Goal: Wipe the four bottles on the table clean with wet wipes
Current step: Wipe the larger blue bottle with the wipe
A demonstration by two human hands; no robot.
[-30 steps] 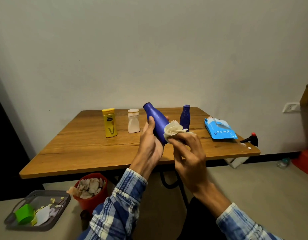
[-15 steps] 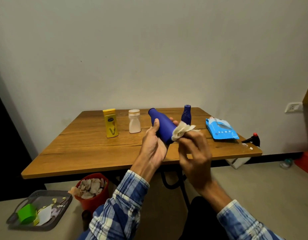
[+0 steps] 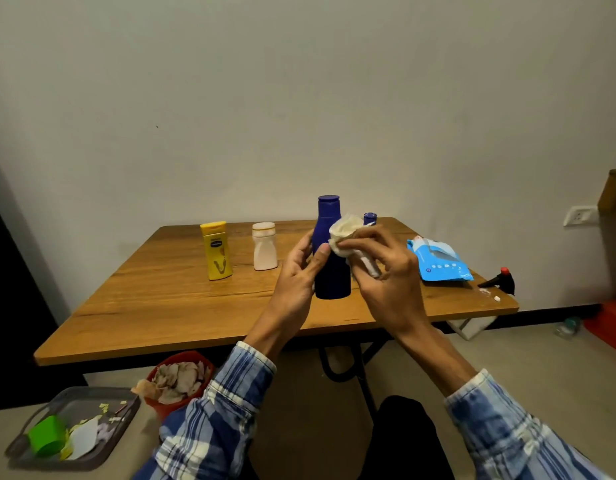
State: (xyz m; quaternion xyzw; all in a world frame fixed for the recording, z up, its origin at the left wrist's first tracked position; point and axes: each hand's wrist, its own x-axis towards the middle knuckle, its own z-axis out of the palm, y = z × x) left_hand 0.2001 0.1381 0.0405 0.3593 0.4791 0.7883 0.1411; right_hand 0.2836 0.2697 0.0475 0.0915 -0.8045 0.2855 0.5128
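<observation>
Left hand point(image 3: 297, 271) grips large blue bottle point(image 3: 332, 277), upright on table point(image 3: 161, 289). Right hand point(image 3: 386, 271) pinches wet wipe point(image 3: 344, 230) against its shoulder.

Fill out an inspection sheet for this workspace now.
Surface: wooden table.
Job's things: tall blue bottle upright, wet wipe against its neck; small blue bottle behind; yellow bottle and white bottle standing left.
Clutter: blue wipes pack, black spray nozzle near right edge.
Hands: left hand holds tall blue bottle; right hand grips wet wipe.
Cables: nothing seen.
Surroundings: red bin of used wipes, grey tray on floor; wall socket.
</observation>
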